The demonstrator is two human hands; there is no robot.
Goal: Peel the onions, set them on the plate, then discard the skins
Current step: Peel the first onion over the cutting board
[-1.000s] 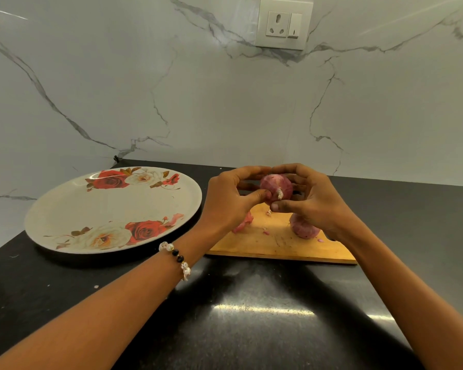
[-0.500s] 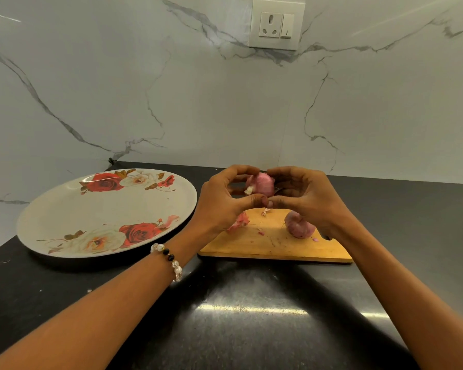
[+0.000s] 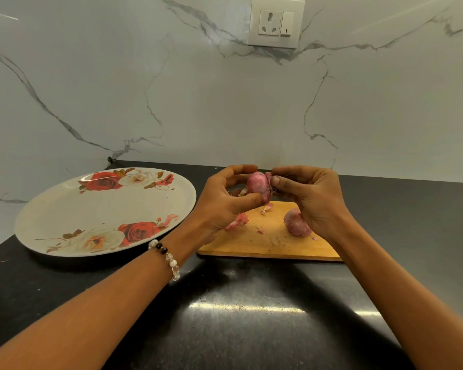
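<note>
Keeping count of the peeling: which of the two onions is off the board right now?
The onion in the hands: the left hand grips it above the cutting board while the right hand pinches its skin. The other onion lies on the board.

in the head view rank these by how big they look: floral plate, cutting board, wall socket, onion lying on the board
1. floral plate
2. wooden cutting board
3. wall socket
4. onion on the board, partly hidden by the right hand

The socket is farther off, so its apparent size understates it.

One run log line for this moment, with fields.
step: peeling | left hand: holds onion | right hand: pinches skin | second onion: on cutting board | plate: no onions
</note>
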